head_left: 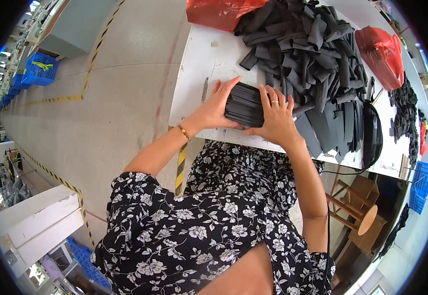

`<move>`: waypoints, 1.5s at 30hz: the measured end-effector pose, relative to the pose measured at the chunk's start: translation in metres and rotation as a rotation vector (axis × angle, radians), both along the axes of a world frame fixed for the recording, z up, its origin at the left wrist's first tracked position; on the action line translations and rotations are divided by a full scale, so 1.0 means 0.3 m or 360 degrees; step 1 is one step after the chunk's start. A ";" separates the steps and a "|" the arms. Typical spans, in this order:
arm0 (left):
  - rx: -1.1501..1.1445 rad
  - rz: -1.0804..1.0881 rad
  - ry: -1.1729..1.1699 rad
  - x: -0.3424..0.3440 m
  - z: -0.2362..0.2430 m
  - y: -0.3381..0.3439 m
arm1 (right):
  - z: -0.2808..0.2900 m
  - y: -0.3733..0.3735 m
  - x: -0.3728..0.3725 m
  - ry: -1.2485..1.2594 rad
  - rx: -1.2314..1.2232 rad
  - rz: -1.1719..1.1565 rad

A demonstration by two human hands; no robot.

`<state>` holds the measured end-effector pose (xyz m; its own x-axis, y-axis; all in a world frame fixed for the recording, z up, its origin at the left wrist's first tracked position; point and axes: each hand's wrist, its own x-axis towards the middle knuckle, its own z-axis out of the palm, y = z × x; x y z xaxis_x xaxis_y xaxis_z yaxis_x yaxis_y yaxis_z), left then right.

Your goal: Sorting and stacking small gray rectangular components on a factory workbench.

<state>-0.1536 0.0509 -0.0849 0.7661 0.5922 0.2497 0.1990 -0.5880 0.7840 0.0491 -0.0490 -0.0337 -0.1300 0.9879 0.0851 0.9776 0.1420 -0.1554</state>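
Note:
A compact stack of black fabric strips [245,104] rests on the white table near its front edge, the strips' edges facing up. My left hand [220,105] is wrapped around the left end of the stack, thumb and fingers pressing it. From the right, my right hand [279,114] grips the other end, with a ring on one finger. Just beyond and to the right rises a large loose heap of black strips [317,54]. Flatter dark strips [332,127] lie fanned beside my right hand. The undersides of both palms are hidden.
Red plastic bags stand at the back [223,12] and right [381,56] of the white table [194,64]. A rounded black object [372,135] with a cable sits at the front right. Below is a wooden stool [359,216]; a blue crate [420,184] is farther right.

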 end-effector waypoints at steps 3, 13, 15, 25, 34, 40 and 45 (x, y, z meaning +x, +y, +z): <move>-0.0045 -0.0001 -0.0032 0.005 -0.022 0.013 | 0.042 0.027 -0.003 -0.0032 0.0045 0.0008; 0.0109 0.0008 0.0053 0.009 -0.053 -0.004 | -0.110 0.225 -0.134 0.0058 0.0337 -0.0153; 0.0088 -0.0020 0.0101 0.012 -0.057 0.014 | -0.102 0.246 -0.082 0.0411 0.0238 -0.0068; -0.0123 0.0128 0.0000 0.022 -0.027 -0.001 | 0.044 0.032 -0.012 0.0210 -0.0235 0.0193; -0.0508 0.0182 -0.0477 0.040 0.031 -0.018 | 0.025 0.021 0.003 0.1485 -0.0168 -0.0183; -0.1318 -0.0161 -0.0425 0.110 0.073 -0.065 | -0.034 0.004 -0.022 0.1839 0.0144 0.0127; -0.0749 0.0014 -0.0534 0.193 0.021 -0.118 | -0.100 -0.037 0.022 0.0788 0.0266 -0.0094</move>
